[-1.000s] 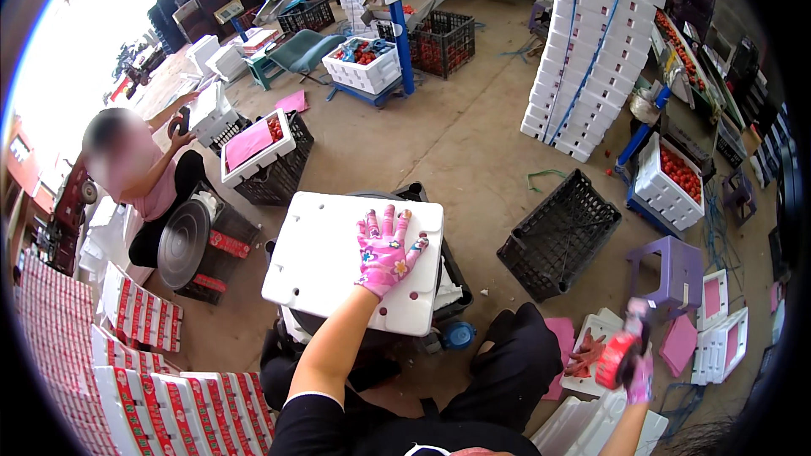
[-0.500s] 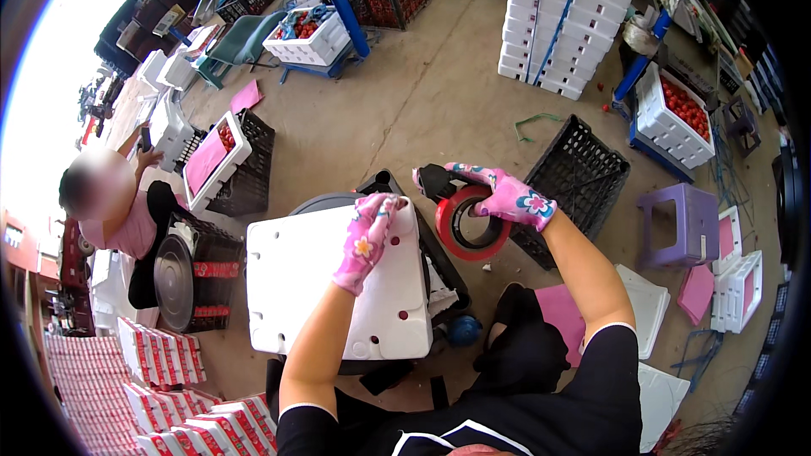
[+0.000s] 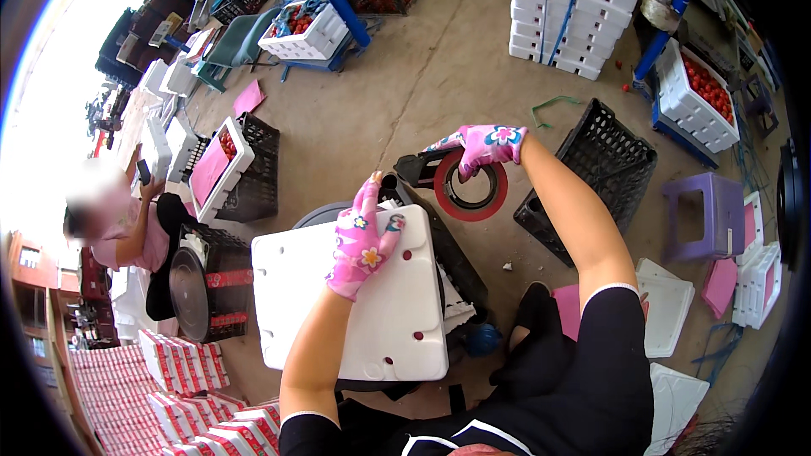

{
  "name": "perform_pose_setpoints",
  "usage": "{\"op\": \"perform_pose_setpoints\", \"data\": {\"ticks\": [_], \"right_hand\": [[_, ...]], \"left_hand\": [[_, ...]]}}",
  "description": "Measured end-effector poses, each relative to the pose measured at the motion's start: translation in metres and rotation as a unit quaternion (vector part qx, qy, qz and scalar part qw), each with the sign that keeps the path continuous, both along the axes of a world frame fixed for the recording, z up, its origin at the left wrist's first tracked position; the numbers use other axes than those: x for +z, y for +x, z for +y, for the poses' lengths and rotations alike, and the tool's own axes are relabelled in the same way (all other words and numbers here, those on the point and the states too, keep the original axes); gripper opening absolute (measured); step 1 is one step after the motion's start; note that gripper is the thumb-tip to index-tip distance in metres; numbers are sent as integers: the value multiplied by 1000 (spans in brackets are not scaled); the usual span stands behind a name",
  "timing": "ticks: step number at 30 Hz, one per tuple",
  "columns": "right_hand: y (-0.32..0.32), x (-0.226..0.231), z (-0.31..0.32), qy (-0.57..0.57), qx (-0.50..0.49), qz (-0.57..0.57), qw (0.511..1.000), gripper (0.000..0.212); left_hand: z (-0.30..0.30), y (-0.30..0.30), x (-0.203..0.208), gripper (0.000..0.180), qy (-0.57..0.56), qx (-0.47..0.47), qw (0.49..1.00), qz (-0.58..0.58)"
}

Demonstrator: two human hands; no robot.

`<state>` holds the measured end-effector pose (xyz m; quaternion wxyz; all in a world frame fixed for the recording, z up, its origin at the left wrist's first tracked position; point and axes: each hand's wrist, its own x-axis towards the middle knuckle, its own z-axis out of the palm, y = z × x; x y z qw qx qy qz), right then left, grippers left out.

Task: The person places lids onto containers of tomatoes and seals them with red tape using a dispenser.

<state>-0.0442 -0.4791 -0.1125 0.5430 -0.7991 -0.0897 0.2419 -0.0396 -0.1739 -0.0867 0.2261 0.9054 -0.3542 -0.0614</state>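
My right hand point(image 3: 488, 145), in a pink flowered glove, grips a black tape dispenser point(image 3: 414, 171) loaded with a large roll of red tape point(image 3: 488, 205). It is held beyond the far right corner of a white foam box point(image 3: 338, 329), apart from it. My left hand point(image 3: 363, 245), gloved alike, rests on the box's top near its far right corner. Its fingers stretch toward the far edge and the thumb stands out to the side. What the box stands on is mostly hidden; a round dark rim shows behind it.
A black crate point(image 3: 591, 177) and purple stool point(image 3: 705, 215) stand to the right. A person point(image 3: 139, 228) sits at left beside a tomato-filled white box point(image 3: 221, 169). Strapped white boxes point(image 3: 574, 13) rise at the far side; red-and-white cartons point(image 3: 182, 363) are stacked near left.
My right hand has lifted the tape dispenser away, up and outward from the box. My left hand's fingers have straightened and spread on the lid. The view has shifted slightly.
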Motion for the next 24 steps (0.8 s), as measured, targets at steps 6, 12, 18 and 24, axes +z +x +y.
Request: {"op": "perform_pose_setpoints", "data": {"ticks": [6, 12, 18, 24], "right_hand": [[2, -1, 6, -24, 61, 25, 998, 68], [-31, -39, -9, 49, 13, 31, 998, 75], [-57, -23, -10, 11, 18, -7, 1000, 76], [-61, -26, -4, 62, 20, 9, 998, 73]], "left_hand": [[2, -20, -4, 80, 10, -51, 998, -47], [-26, -54, 30, 63, 62, -163, 976, -133], [-12, -64, 17, 62, 68, -157, 981, -87], [-9, -68, 9, 66, 51, -175, 977, -113]]}}
